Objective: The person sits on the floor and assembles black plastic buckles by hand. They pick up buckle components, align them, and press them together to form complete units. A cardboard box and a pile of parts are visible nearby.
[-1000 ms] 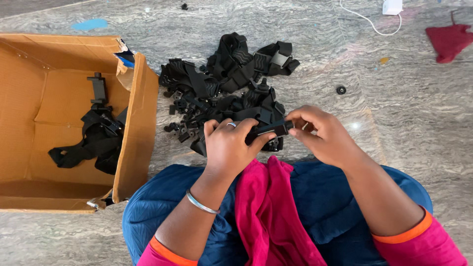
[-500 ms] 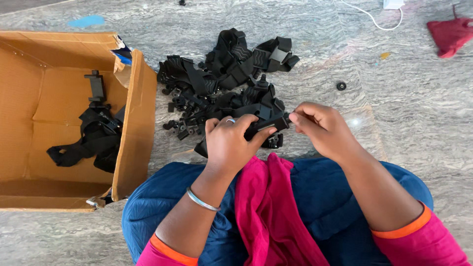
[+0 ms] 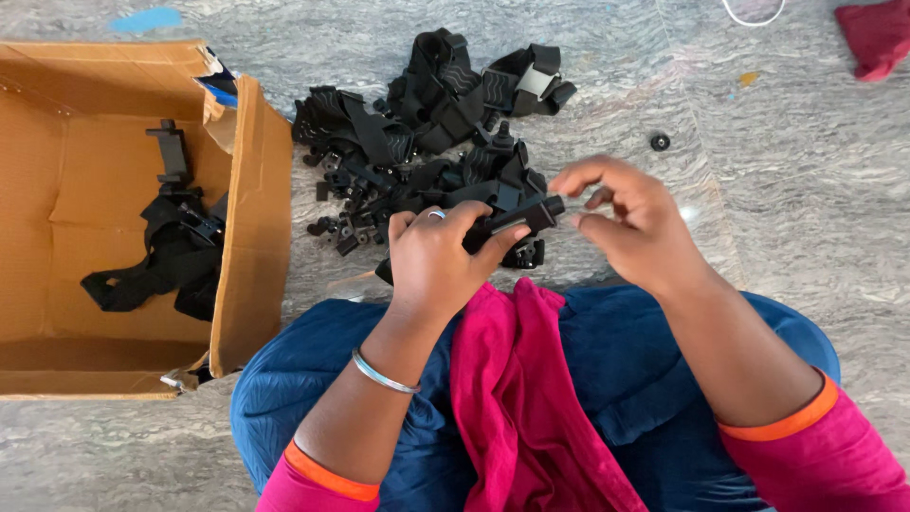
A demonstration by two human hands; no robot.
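My left hand (image 3: 438,256) grips a black plastic mount piece (image 3: 519,216) whose end sticks out to the right. My right hand (image 3: 633,220) hovers at that end, thumb and fingers spread slightly, touching or just off the tip. Just beyond both hands lies a pile of black straps and mounts (image 3: 428,142) on the grey stone floor. I sit cross-legged, blue and pink cloth over my lap (image 3: 531,398).
An open cardboard box (image 3: 251,237) stands at the left with a black strap and clamp (image 3: 166,251) inside. A small black knob (image 3: 660,141) lies alone on the floor at the right. A red cloth (image 3: 877,33) sits at the top right corner.
My right hand has opened and pulled a little to the right off the end of the black piece. My left hand keeps its grip.
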